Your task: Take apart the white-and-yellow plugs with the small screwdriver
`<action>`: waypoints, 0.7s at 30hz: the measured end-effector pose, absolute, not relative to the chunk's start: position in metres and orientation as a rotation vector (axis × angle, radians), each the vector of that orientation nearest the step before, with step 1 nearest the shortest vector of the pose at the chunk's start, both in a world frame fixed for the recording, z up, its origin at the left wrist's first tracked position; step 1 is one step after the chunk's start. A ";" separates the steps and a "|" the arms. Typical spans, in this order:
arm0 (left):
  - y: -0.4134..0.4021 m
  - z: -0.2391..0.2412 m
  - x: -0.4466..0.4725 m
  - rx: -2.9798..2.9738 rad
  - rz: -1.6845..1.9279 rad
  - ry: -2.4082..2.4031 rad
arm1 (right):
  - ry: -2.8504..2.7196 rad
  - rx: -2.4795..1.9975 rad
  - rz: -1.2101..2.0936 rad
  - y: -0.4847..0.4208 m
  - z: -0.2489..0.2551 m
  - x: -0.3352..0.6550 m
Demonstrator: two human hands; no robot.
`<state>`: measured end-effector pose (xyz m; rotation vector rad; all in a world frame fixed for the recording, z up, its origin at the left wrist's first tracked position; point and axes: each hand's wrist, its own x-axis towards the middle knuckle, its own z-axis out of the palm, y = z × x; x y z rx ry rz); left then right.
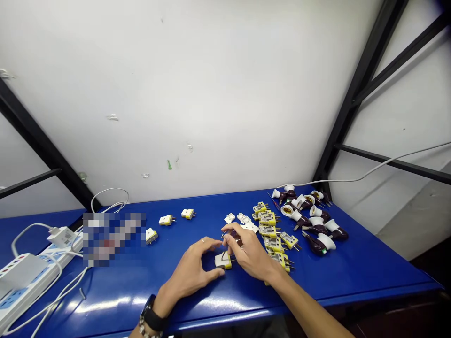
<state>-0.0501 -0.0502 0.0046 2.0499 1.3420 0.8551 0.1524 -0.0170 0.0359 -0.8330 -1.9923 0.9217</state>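
Note:
My left hand (188, 270) rests on the blue table and grips a yellow-and-white electrical plug (223, 260) between thumb and fingers. A thin metal wire or pin lies across the plug's white face. My right hand (248, 251) sits just above and behind it, with its fingertips pinching a small plug part with metal prongs (229, 238). The fingers hide most of this part. Several assembled yellow plugs (269, 230) lie in a loose row beside my right hand, and several white plug pieces (243, 219) lie just beyond my fingers.
Several brown lamp holders with white collars (317, 227) lie at the right of the blue table (218, 293). Three more plugs (166, 220) stand further left. A power strip (28, 281) with a white adapter and cables lies at the far left, beside a pixelated patch.

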 end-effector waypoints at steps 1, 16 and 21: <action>-0.052 0.004 -0.051 2.060 0.829 1.351 | -1.972 -0.829 0.950 -0.016 0.035 0.153; -0.051 0.000 -0.047 2.140 0.770 1.411 | -2.338 -0.776 0.789 -0.024 0.056 0.151; -0.047 0.001 -0.040 2.115 0.897 1.293 | -2.414 -0.702 0.794 -0.020 0.063 0.146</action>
